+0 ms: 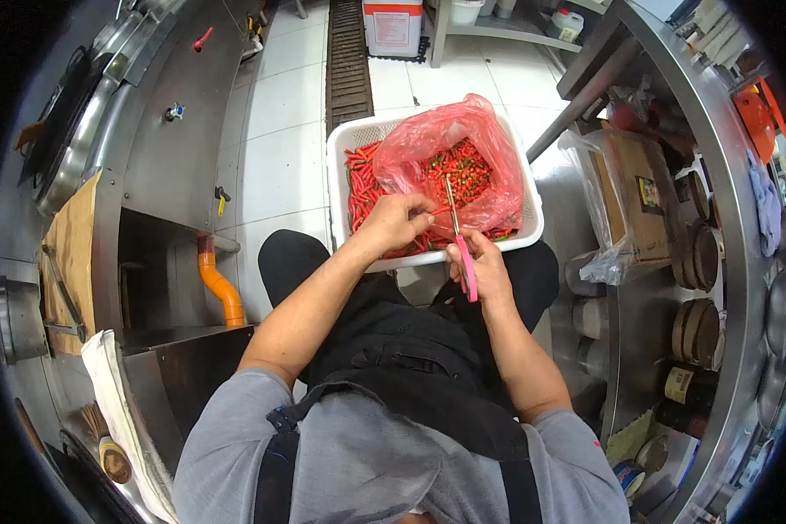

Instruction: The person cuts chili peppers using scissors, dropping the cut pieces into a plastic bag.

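Note:
A white plastic basket (533, 205) rests at my knees, with whole red chilies (364, 188) along its left side and front. Inside it lies a pink plastic bag (399, 157), its mouth open around many small cut chili pieces (463, 166). My left hand (396, 223) pinches a red chili (445, 210) over the bag's near edge. In my right hand (483, 266) are scissors (465, 253) with pink handles, their blades pointing away from me, beside the chili and over the bag.
A steel counter with an orange pipe (223, 284) stands on the left. On the right are steel shelves holding a cardboard box (642, 196) in plastic. Beyond the basket are a floor drain grate (348, 70) and a white-and-red container (393, 31).

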A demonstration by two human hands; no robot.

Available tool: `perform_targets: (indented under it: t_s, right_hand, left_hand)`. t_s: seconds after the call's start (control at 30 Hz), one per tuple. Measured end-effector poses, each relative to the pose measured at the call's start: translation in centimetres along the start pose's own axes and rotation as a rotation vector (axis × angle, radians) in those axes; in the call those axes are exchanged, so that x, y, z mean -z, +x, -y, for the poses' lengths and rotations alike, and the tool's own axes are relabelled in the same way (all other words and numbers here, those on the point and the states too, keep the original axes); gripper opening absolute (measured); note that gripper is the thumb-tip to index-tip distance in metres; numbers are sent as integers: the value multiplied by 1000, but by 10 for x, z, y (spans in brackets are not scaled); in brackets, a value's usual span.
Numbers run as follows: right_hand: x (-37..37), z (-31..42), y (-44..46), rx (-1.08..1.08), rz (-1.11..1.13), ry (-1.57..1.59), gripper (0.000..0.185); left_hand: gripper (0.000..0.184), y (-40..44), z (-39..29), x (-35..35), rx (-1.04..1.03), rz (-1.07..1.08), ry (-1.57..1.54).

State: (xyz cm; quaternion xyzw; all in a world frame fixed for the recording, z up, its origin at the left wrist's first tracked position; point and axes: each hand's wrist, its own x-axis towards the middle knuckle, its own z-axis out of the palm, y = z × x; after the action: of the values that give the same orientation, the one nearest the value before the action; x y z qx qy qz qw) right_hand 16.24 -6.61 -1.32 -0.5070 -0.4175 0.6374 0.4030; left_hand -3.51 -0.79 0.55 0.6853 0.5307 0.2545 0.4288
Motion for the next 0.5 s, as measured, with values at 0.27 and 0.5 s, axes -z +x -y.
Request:
perform_targets:
  t_s: [0.27,0.5]
  right_hand:
    - [9,10,-4,-72,-18,-58,48]
    - [7,-4,-3,23,2,-47,50]
  left_hand:
    - [20,10,9,-5,-25,-200,140]
    - [19,11,0,-10,-141,-146,106]
